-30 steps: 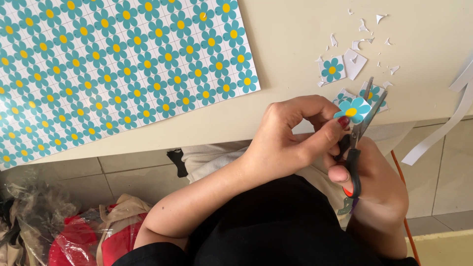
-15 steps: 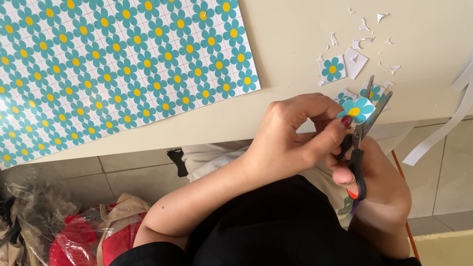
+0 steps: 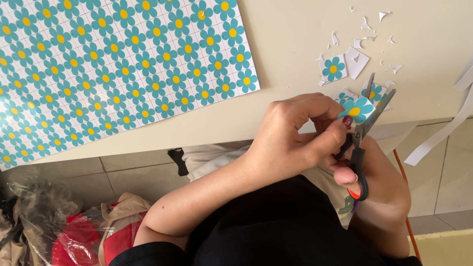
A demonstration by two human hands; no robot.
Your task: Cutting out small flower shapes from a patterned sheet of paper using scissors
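Observation:
My left hand (image 3: pixel 290 135) pinches a small cut-out paper flower (image 3: pixel 356 109), teal petals with a yellow centre, between thumb and fingers at the table's front edge. My right hand (image 3: pixel 379 189) grips black-handled scissors (image 3: pixel 363 143); the blades are spread apart around the flower's edge. Behind the flower, several cut square pieces (image 3: pixel 334 68) with the same flower print lie on the cream table (image 3: pixel 295 44).
A large sheet of printed teal flowers (image 3: pixel 118 69) covers the table's left part. Small white paper scraps (image 3: pixel 367 29) are scattered at the upper right. White paper strips (image 3: pixel 438 135) hang off the right edge. Plastic bags (image 3: pixel 64 231) sit on the tiled floor below.
The scissor blades have spread slightly wider and shifted a little right around the flower. My left hand keeps its pinch on the flower, barely moving.

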